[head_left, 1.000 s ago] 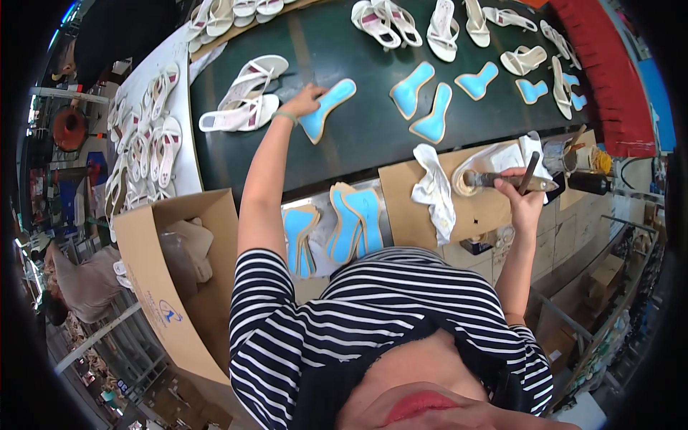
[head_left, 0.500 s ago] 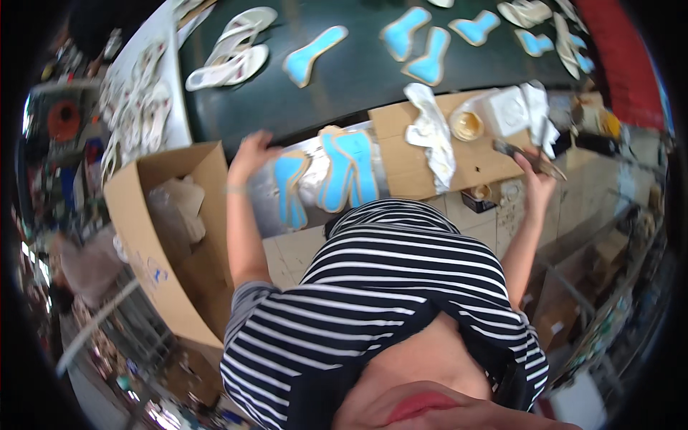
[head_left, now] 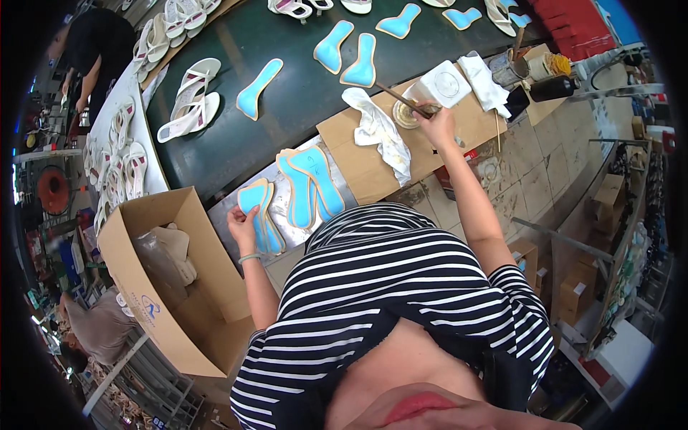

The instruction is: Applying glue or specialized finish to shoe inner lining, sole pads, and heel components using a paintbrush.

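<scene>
My left hand (head_left: 242, 223) grips the edge of a blue insole (head_left: 253, 198) with a tan rim, thumb on top. It lies over other insoles on a metal plate. Beside these rests another overlapping group of blue insoles (head_left: 299, 197). My right hand (head_left: 437, 127) is closed round a brush with a slim brown handle (head_left: 393, 93), held above a round cup (head_left: 403, 115) of pale yellowish paste. The brush's working end is hard to make out behind the fingers. A crumpled white cloth (head_left: 380, 136) lies on the cardboard sheet (head_left: 340, 147) left of the cup.
A dark green belt (head_left: 287, 93) carries spaced blue insoles and white sandals (head_left: 190, 100). An open cardboard box (head_left: 161, 287) stands at my left. Right of the cup are a white container (head_left: 438, 84), another cloth (head_left: 484, 80) and a dark bottle (head_left: 555, 87). Co-workers are at the left.
My left hand has come down onto the left insoles and taken hold of one. My right hand has carried the brush leftward to the cup. The view has turned and shifted.
</scene>
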